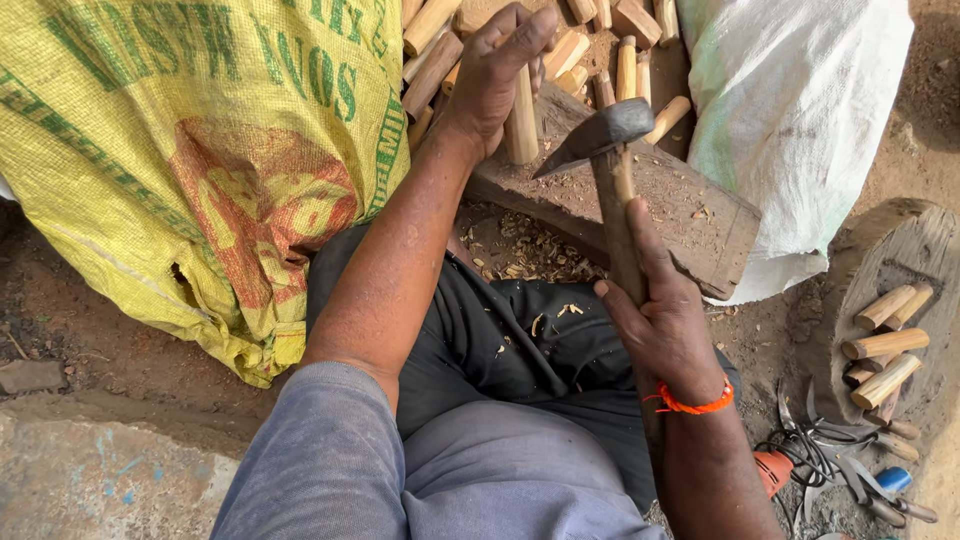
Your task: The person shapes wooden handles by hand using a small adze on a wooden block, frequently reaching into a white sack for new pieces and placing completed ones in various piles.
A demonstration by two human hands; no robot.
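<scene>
Left hand reaches forward, fingers curled shut in a grip; right hand is clenched, wrist raised.

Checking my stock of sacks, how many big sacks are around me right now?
2. A yellow woven sack stands at the left beside the chopping block; a white woven sack stands at the right behind it. Others may be out of view.

- bulging yellow woven plastic sack: fills the upper left, resting on the dirt ground; green lettering runs across its top and down its right edge, with a red-orange printed emblem at its middle; creased, with a small tear near its lower left edge.
- white woven plastic sack: upper right, slumped beside the wooden block; plain, wrinkled, no print visible.
- no labels, signs or screens in view.
</scene>
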